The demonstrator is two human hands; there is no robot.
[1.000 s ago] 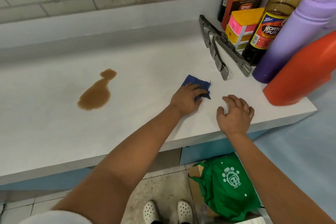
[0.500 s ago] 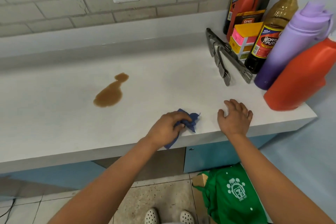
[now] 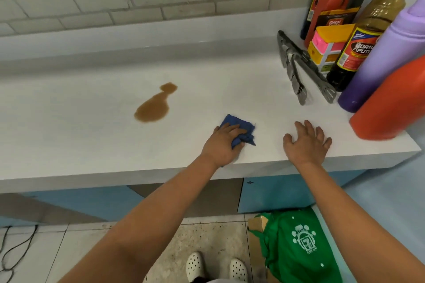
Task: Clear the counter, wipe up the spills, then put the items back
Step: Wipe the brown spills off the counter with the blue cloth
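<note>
The left hand grips a bunched blue cloth near the worktop's front edge, fingers curled over it, while the right hand rests flat and spread beside it, holding nothing. The brown spill sits toward the middle, well apart from the cloth. Soft, light and limp, the cloth likely handles best wadded under the palm — a loose corner would only drag.

single head view, close, angled forward and down over counter
</note>
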